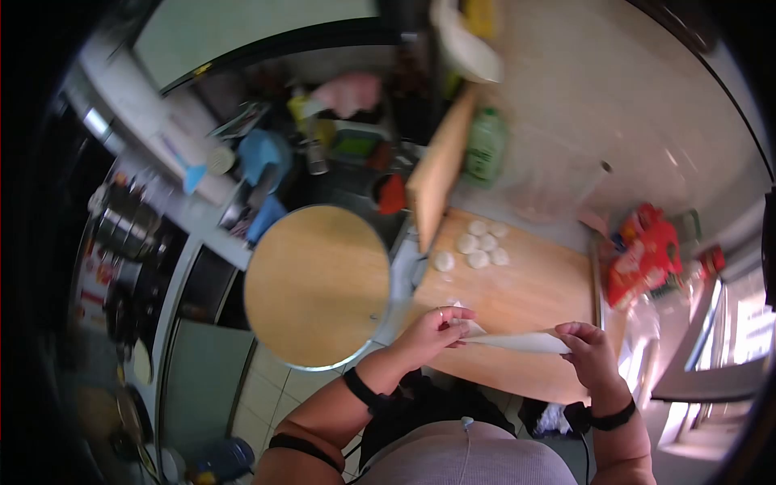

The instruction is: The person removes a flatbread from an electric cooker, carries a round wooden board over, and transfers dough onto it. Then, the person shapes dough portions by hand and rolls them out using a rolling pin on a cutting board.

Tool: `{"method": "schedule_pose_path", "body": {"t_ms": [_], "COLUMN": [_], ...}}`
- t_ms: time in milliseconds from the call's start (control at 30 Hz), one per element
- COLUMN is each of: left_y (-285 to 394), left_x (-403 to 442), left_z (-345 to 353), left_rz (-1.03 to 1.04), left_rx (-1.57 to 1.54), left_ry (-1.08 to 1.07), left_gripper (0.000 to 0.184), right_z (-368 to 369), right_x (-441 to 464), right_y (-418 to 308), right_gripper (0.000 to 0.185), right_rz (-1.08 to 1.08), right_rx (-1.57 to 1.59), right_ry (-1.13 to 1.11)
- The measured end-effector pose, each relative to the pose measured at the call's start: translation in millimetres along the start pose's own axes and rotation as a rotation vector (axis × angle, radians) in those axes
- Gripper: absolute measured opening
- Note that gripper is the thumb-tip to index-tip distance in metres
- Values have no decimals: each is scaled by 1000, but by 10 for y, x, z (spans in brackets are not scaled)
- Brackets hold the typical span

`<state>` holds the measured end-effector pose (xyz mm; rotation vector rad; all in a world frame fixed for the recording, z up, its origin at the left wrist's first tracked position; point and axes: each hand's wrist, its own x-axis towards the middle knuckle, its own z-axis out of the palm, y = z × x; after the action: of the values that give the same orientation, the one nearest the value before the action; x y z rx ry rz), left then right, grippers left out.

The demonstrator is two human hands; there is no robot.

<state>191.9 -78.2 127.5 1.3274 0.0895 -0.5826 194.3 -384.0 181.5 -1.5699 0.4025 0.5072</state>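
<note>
A long white strip point(525, 343), thin and soft-looking, is stretched between my two hands above the near part of a wooden board point(533, 279). My left hand point(440, 330) pinches its left end, where the white material looks bunched. At the other end, my right hand point(584, 346) grips it between thumb and fingers. Several small round white dough pieces point(478, 259) lie grouped toward the board's far left. Whether the strip is dough, paper or cloth cannot be made out.
A round wooden board point(319, 287) with a metal rim is on the left. Behind stand an upright wooden board point(443, 170) and a green bottle point(486, 147). A red bag point(644, 257) lies at the right, near a window. Blue items point(263, 158) sit by the sink.
</note>
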Motion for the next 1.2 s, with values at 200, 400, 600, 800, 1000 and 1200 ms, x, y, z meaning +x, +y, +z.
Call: {"method": "schedule_pose_path", "body": {"t_ms": [200,400,600,800,1000,1200], "left_y": [305,523,-602,-1232,-1107,-1075], "left_x": [-942,-1618,-1539,-1384,-1016,-908], "left_z": [-1196,-2226,-3196,-3181,-2967,-2638], "left_rz": [86,360,75,-164,148,51], "left_rx": [-114,242,620,1011,1266,1361], "left_ry": [372,890,1072,1081,935,790], "left_gripper": [32,31,30,29,41,40], "right_z": [1528,3159,3940,3321,2378,1660], "right_x": [471,955,1829,1676,1387,951], "right_y": [-409,-474,501,825,774,780], "right_gripper": [20,23,26,23,20,18], "right_rz": [-4,-442,-510,-454,-420,-378], "right_rx": [-70,-318,-641,-924,-975,-889], "right_ry": [-415,-566,-544,-647,-620,-419]}}
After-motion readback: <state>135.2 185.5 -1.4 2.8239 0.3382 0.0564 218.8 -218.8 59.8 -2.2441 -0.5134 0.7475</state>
